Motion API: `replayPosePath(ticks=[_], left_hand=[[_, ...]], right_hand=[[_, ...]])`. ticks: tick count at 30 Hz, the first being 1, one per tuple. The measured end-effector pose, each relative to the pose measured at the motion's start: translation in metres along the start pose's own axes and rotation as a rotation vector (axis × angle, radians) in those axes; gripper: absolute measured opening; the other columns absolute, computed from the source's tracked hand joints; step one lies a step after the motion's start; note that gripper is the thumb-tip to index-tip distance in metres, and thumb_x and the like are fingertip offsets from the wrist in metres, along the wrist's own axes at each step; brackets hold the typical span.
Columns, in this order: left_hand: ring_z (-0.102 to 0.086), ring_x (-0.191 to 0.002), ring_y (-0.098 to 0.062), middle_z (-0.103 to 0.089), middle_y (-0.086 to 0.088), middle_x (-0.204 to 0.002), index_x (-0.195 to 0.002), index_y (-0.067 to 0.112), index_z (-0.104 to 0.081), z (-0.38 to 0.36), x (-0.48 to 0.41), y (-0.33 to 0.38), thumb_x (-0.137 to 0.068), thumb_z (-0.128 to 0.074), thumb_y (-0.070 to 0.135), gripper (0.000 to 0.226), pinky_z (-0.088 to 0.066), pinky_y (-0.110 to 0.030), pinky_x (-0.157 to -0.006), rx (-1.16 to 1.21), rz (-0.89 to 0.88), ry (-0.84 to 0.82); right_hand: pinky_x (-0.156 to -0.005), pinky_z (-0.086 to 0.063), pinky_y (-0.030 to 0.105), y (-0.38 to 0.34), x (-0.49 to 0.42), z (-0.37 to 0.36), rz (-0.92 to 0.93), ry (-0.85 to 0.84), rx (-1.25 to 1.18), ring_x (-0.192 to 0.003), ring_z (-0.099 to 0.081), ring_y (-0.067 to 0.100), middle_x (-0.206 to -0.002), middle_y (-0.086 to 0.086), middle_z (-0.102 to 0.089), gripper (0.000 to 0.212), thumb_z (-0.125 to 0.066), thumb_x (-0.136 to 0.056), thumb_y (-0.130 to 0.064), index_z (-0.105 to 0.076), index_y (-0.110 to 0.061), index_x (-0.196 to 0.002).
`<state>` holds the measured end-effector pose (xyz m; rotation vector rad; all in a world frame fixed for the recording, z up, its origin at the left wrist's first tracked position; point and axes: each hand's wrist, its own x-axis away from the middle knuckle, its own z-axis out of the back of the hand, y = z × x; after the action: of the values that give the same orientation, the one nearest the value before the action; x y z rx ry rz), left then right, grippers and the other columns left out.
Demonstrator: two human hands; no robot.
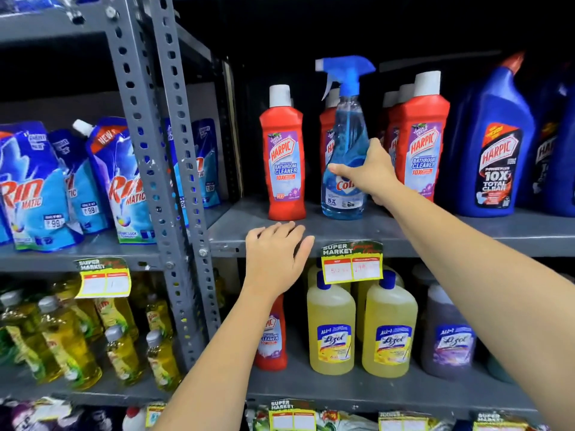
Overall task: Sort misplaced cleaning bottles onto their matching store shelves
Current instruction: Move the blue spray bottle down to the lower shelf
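Observation:
A clear blue Colin spray bottle [343, 138] with a blue trigger head stands on the grey upper shelf [357, 231] among red Harpic bathroom cleaner bottles [284, 157]. My right hand [370, 169] is wrapped around the spray bottle's lower body, thumb across the label. My left hand [277, 256] rests open and flat on the shelf's front edge, just below the leftmost red Harpic bottle. On the shelf below, one red Harpic bottle [272, 334] stands beside yellow Lizol bottles [331, 328], partly hidden by my left forearm.
Blue Harpic toilet cleaner bottles [494, 150] fill the upper shelf's right end. Rin Matic pouches [34, 188] and yellow dish liquid bottles [68, 337] sit in the left bay behind a perforated grey upright [174, 169]. A purple Lizol bottle [448, 334] stands lower right. Price tags [351, 262] hang from shelf edges.

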<state>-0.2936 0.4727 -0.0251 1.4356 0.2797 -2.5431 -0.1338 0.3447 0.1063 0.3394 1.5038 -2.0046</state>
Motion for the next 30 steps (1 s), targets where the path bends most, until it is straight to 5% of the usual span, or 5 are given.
replayPosePath(ticks=[10,14,19,22,30], left_hand=[[-0.045,-0.129,-0.026,-0.057,-0.003,-0.136,-0.133,0.017,-0.057,0.013,0.021,-0.003,-0.100,-0.034,0.039,0.045,-0.025,-0.051,-0.107,0.088,-0.026,-0.076],[-0.023,-0.144,-0.024,-0.036,-0.005,-0.153,-0.140,0.017,-0.048,0.021,0.086,0.009,-0.100,-0.037,0.030,0.044,-0.013,-0.051,-0.115,0.232,0.030,-0.031],[-0.012,-0.146,-0.026,-0.008,-0.001,-0.162,-0.147,0.029,-0.035,-0.056,0.223,0.006,-0.101,-0.020,0.052,0.053,-0.028,-0.053,-0.110,0.297,0.076,-0.605],[-0.032,-0.135,-0.025,-0.032,0.000,-0.154,-0.140,0.033,-0.040,-0.094,0.275,0.002,-0.098,-0.012,0.061,0.057,-0.055,-0.051,-0.083,0.108,0.043,-0.983],[-0.043,-0.126,-0.024,-0.054,-0.005,-0.140,-0.140,0.030,-0.044,-0.113,0.296,0.000,-0.082,-0.034,0.063,0.068,-0.050,-0.050,-0.087,0.059,0.053,-1.078]], right_hand=[[-0.078,-0.055,0.022,-0.021,0.157,0.072,0.138,-0.101,-0.427,-0.093,-0.070,0.006,-0.099,-0.010,-0.075,0.041,-0.081,-0.073,-0.016,-0.060,-0.022,-0.107],[-0.078,-0.054,0.018,0.019,0.227,0.064,0.028,-0.171,-0.478,-0.093,-0.071,0.006,-0.102,-0.007,-0.074,0.055,-0.084,-0.061,-0.021,-0.057,-0.023,-0.109],[-0.086,-0.055,0.024,0.105,0.269,0.008,-0.206,-0.221,-0.453,-0.103,-0.068,0.009,-0.111,-0.005,-0.071,0.066,-0.083,-0.070,-0.008,-0.048,-0.026,-0.123],[-0.080,-0.053,0.017,0.155,0.272,-0.024,-0.306,-0.281,-0.412,-0.105,-0.067,0.009,-0.117,-0.003,-0.067,0.060,-0.077,-0.078,-0.007,-0.044,-0.032,-0.121],[-0.075,-0.053,0.014,0.216,0.270,-0.072,-0.342,-0.300,-0.304,-0.096,-0.067,-0.003,-0.114,0.001,-0.061,0.052,-0.073,-0.081,-0.001,-0.042,-0.026,-0.114]])
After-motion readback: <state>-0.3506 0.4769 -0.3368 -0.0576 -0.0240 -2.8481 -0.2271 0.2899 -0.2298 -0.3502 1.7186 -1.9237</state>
